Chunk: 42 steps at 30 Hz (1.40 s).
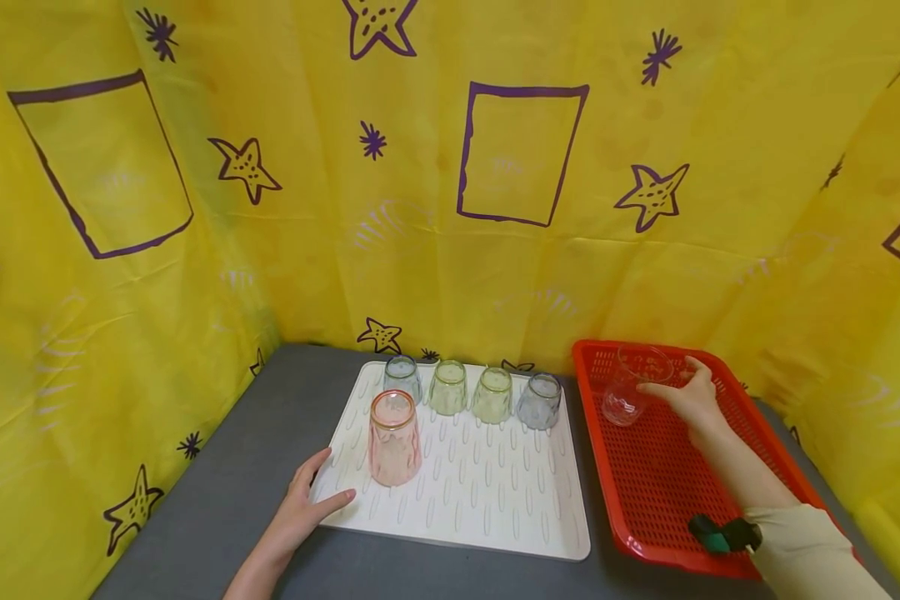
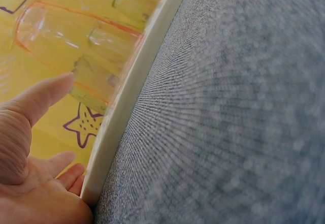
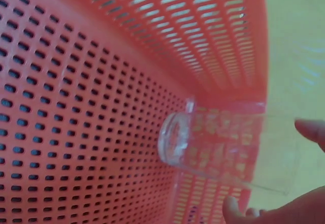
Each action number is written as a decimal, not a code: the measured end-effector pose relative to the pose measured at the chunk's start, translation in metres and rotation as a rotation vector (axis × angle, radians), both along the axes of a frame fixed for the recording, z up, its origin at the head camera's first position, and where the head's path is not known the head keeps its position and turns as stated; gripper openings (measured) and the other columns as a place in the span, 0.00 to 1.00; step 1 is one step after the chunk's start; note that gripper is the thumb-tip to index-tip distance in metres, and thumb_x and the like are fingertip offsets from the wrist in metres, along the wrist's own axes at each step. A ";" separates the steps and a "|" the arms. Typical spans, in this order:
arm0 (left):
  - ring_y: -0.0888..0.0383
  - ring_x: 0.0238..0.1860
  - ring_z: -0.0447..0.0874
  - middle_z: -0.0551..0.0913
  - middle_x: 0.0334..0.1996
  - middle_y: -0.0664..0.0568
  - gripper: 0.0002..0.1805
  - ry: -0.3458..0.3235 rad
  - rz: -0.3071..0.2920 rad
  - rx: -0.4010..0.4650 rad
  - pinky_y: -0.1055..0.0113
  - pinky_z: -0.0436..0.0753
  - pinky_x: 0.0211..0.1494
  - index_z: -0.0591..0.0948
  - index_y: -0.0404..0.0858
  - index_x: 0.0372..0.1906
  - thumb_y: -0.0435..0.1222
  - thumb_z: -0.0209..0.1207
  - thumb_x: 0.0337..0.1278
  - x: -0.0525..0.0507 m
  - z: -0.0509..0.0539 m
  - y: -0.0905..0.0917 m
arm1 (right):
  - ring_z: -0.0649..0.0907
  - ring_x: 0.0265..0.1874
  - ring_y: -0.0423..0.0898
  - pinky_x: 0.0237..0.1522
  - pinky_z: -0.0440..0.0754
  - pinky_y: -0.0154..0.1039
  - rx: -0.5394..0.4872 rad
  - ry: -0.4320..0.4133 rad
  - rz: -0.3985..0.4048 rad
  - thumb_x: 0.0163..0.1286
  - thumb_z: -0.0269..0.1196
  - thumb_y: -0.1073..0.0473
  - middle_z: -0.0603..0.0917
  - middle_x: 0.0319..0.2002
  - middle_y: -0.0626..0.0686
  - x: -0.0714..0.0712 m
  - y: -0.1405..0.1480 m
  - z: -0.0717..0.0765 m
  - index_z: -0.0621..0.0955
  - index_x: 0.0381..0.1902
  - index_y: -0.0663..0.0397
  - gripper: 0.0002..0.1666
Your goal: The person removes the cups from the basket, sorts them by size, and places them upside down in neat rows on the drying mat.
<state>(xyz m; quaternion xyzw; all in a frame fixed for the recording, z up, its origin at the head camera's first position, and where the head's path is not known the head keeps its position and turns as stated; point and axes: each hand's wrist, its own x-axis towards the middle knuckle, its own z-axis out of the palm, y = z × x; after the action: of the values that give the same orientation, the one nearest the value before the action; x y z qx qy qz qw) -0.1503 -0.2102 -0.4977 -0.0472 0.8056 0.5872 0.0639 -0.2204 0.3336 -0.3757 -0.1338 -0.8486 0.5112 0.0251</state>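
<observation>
A clear drinking glass (image 1: 624, 403) stands in the far left corner of the red basket (image 3: 76, 132). My right hand (image 1: 692, 402) is spread around its upper part, the thumb before it and the fingers to its right. In the right wrist view the fingertips (image 3: 231, 208) look slightly apart from the glass wall; contact is hard to tell. My left hand (image 1: 302, 498) lies at the left edge of the white ridged tray (image 1: 487, 508), thumb and fingers apart, holding nothing. Just right of it, a tall pink glass (image 1: 394, 450) stands upside down on the tray.
Along the tray's back edge stand a bluish glass (image 1: 402, 382), two greenish glasses (image 1: 448, 390) and a grey-blue glass (image 1: 540, 404). The grey table (image 1: 232, 467) borders the tray. A yellow patterned curtain (image 1: 420, 275) rises behind and at both sides.
</observation>
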 end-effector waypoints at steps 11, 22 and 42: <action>0.39 0.73 0.39 0.47 0.73 0.36 0.49 0.004 0.001 -0.004 0.37 0.43 0.69 0.56 0.35 0.73 0.40 0.70 0.50 0.001 0.001 0.001 | 0.58 0.65 0.69 0.62 0.65 0.63 -0.102 -0.153 0.142 0.68 0.62 0.53 0.40 0.69 0.77 -0.014 0.006 -0.019 0.28 0.71 0.68 0.61; 0.38 0.73 0.39 0.46 0.73 0.35 0.46 0.012 -0.005 -0.008 0.37 0.45 0.69 0.56 0.35 0.73 0.37 0.69 0.53 0.000 -0.002 0.000 | 0.60 0.64 0.66 0.60 0.68 0.63 -0.231 -0.140 0.132 0.70 0.60 0.55 0.39 0.72 0.71 -0.024 0.001 -0.033 0.30 0.74 0.60 0.57; 0.38 0.73 0.40 0.47 0.73 0.36 0.45 0.002 0.004 -0.005 0.37 0.44 0.69 0.56 0.34 0.73 0.38 0.68 0.54 0.002 0.002 0.001 | 0.72 0.52 0.51 0.58 0.73 0.58 -0.253 -0.086 0.095 0.70 0.62 0.55 0.45 0.72 0.69 -0.025 -0.002 -0.034 0.36 0.74 0.64 0.55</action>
<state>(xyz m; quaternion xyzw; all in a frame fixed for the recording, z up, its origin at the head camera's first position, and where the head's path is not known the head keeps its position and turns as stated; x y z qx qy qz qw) -0.1488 -0.2094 -0.4958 -0.0483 0.8069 0.5854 0.0621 -0.2449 0.3312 -0.4100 -0.1174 -0.7831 0.6085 -0.0526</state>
